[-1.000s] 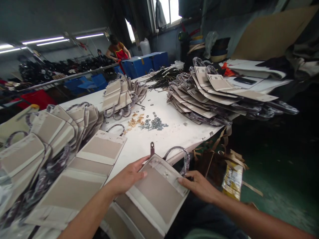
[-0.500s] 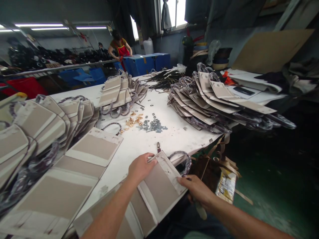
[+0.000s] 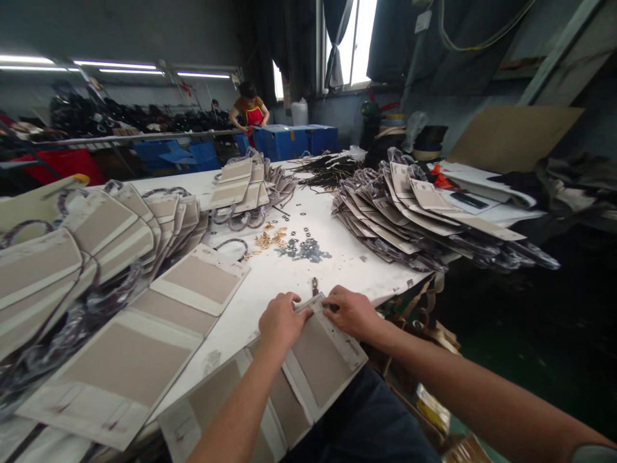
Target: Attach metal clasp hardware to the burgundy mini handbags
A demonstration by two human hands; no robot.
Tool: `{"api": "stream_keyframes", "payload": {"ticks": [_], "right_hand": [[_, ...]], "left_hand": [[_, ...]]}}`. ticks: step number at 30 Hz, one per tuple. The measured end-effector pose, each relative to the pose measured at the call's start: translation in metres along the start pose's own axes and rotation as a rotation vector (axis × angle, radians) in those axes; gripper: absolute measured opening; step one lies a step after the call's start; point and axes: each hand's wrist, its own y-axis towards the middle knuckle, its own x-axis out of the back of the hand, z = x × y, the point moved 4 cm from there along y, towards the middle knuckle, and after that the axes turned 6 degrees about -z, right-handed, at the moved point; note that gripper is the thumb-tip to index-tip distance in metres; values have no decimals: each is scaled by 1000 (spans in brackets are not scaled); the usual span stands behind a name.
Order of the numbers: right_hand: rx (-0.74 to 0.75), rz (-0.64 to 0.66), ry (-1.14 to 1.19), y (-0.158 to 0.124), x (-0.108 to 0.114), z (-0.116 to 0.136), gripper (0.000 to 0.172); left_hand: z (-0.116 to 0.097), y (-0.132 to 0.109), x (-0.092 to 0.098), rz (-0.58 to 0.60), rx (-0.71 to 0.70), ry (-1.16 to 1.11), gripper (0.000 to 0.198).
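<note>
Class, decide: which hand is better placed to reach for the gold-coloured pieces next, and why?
Probably the left hand: it is nearer the gold-coloured pieces, while the right hand is farther across. Both are at the panel, though.

There is one camera, worn on the person's head, and it faces forward and down. The left hand (image 3: pixel 283 321) and the right hand (image 3: pixel 354 313) are quite near to it. Over the white table (image 3: pixel 270 278), the view reaches to the far window (image 3: pixel 364 45) and, at far left, the lamps (image 3: pixel 116 65).
</note>
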Motion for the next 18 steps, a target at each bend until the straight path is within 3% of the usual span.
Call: {"api": "stream_keyframes", "payload": {"ticks": [3, 5, 7, 13, 18], "right_hand": [[1, 4, -95, 2, -12, -2, 24], [4, 1, -132, 0, -14, -4, 26], [-2, 10, -137, 3, -15, -6, 27], [-36, 63, -139, 30, -11, -4, 23], [-32, 65, -148, 27, -10, -3, 24]], "left_hand": [[-7, -30, -5, -199, -237, 70, 17], [-10, -48, -15, -279, -403, 95, 24], [-8, -60, -26, -307, -480, 103, 34], [-4, -56, -32, -251, -490, 144, 42], [-9, -56, -28, -230, -475, 172, 43]]}}
